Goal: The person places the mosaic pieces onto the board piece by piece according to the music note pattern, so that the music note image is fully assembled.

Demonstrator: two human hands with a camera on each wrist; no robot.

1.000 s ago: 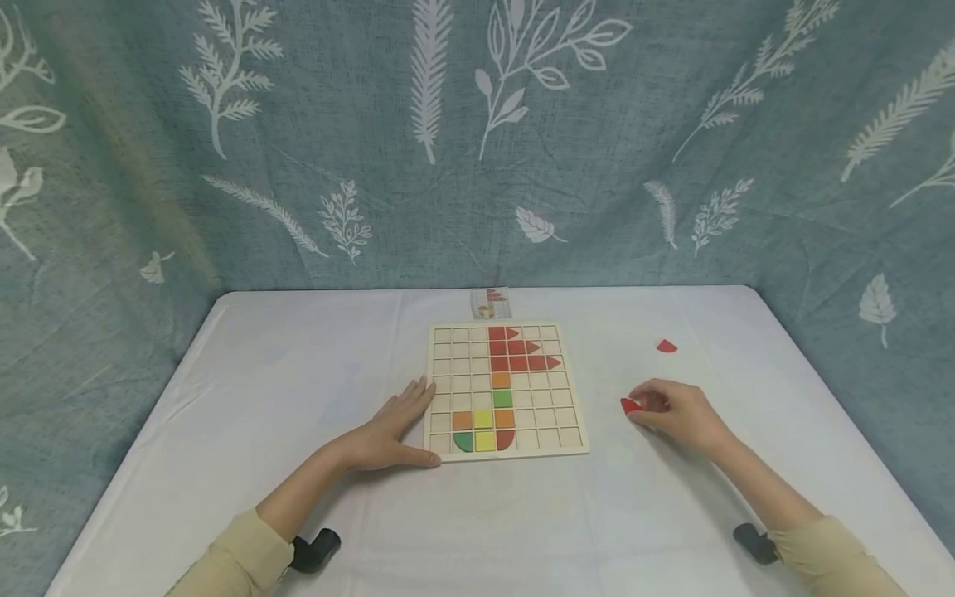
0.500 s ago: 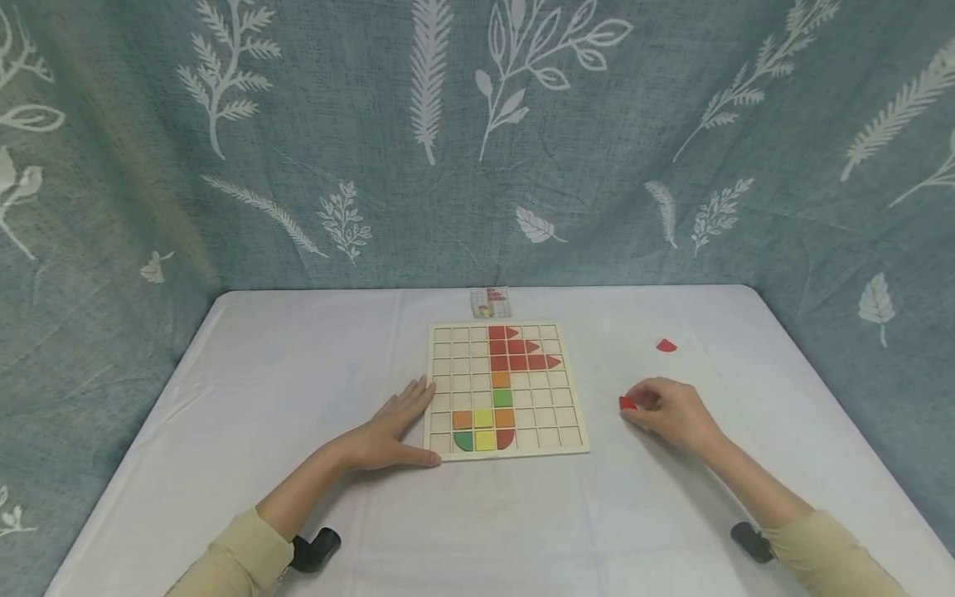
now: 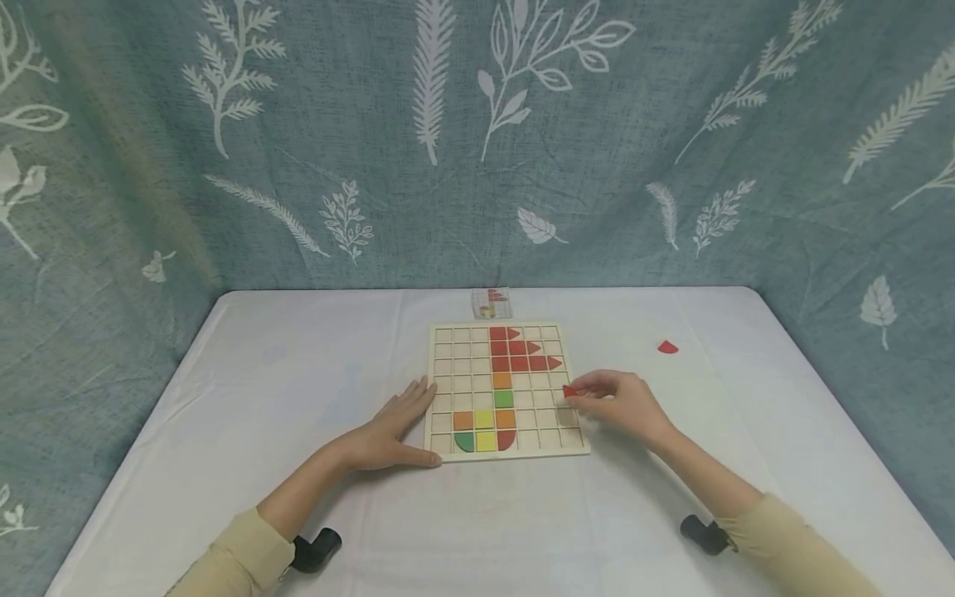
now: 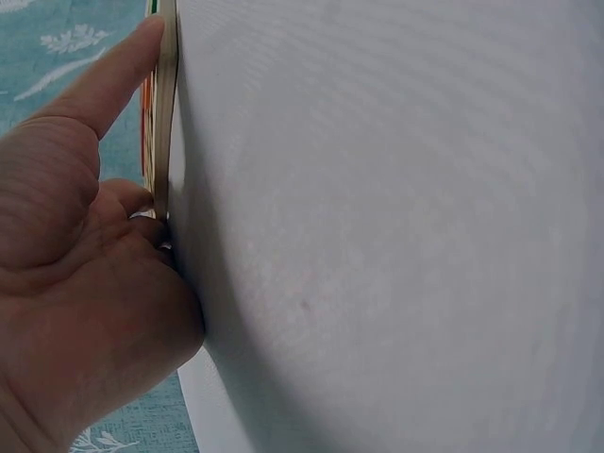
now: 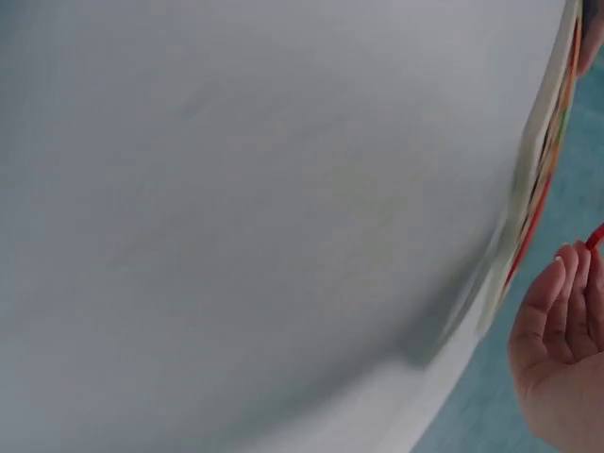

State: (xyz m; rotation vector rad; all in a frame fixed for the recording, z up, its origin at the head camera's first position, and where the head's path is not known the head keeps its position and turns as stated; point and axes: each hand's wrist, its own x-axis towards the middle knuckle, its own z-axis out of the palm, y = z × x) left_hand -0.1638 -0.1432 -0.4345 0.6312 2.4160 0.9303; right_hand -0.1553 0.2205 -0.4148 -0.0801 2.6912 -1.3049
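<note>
A wooden grid board (image 3: 455, 361) lies mid-table, with red, orange, green and yellow tiles set in its squares. Red squares and triangles form three rows at the upper middle; a mixed block of tiles sits lower down. My left hand (image 3: 391, 431) rests at the board's left edge, fingers straight and spread, thumb at the lower left corner; the left wrist view shows the thumb (image 4: 113, 80) along the edge. Over the right edge, my right hand (image 3: 619, 404) pinches a small red tile (image 3: 570, 391) between thumb and fingertips. In the right wrist view that tile is mostly cut off.
A red quarter-round tile (image 3: 667, 347) lies alone on the white table (image 3: 694, 414), right of the board. Behind the board is a small pattern card (image 3: 492, 303). A blue-green curtain (image 3: 477, 207) with leaf prints hangs beyond the table's far edge.
My right hand, pinching the red tile, has moved left from the bare table to the board's right edge. The left hand has stayed at the board's left edge.
</note>
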